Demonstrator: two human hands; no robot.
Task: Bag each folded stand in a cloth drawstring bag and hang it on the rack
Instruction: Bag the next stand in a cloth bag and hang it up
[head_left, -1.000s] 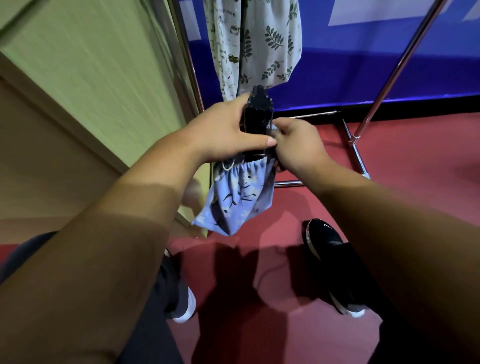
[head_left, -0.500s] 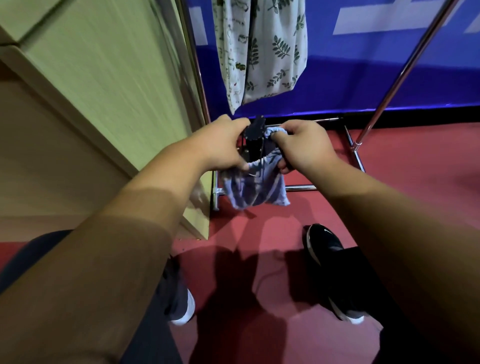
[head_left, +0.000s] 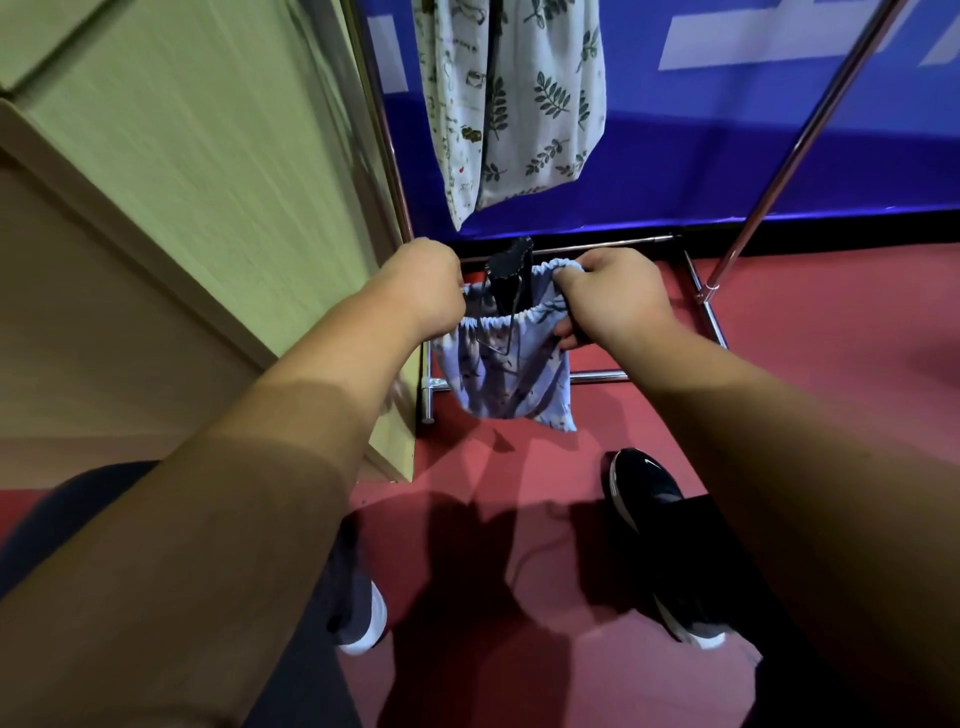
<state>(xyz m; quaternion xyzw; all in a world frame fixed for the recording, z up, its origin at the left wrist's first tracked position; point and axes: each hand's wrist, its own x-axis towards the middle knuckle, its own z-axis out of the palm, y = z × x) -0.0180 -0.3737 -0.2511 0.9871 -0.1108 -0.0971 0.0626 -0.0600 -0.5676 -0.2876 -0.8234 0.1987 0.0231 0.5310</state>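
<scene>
Tight spot here: green cabinet (head_left: 234, 182) sits right against rack (head_left: 779, 171) left upright, no room that side. Open red floor (head_left: 805, 322) inside rack base and past its right pole. White leaf-print bag (head_left: 519, 104) hangs off rack, above hands. Low over rack base, blue drawstring bag (head_left: 511, 379) has mouth stretched wide. Left hand (head_left: 426, 291) clenches left rim, right hand (head_left: 618, 306) pinches right rim. Black folded stand (head_left: 509, 278) pokes out of mouth between hands, probably mostly inside.
</scene>
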